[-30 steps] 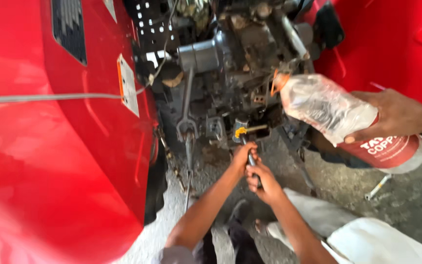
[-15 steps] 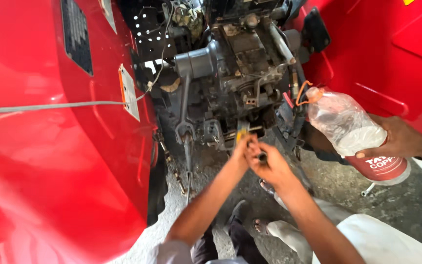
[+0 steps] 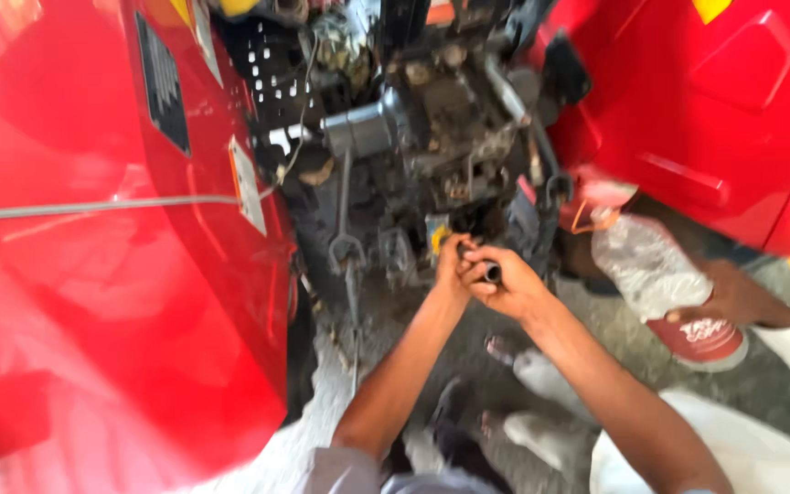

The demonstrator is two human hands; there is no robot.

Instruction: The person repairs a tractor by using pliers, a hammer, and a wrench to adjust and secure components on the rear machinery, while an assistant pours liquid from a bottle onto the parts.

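Observation:
Both my hands meet at the greasy black machinery [image 3: 432,155] between two red fenders. My right hand [image 3: 509,285] is closed around a short dark tool handle [image 3: 490,272]. Beside it, my left hand [image 3: 451,265] pinches the front of the same tool, just below a small yellow part [image 3: 438,239]. The view is blurred, so the tool's tip is hidden behind my fingers.
A large red fender [image 3: 112,274] fills the left, another red fender [image 3: 715,119] the upper right. Another person's hand [image 3: 747,302] holds a clear plastic bottle [image 3: 646,270] with a red label, tilted, at the right. A metal lever [image 3: 347,247] hangs left of my hands. Feet stand on the concrete floor [image 3: 587,366].
My hands have stayed together on the tool at the yellow part. The other person's bottle has moved down and away to the right. My view has shifted lower.

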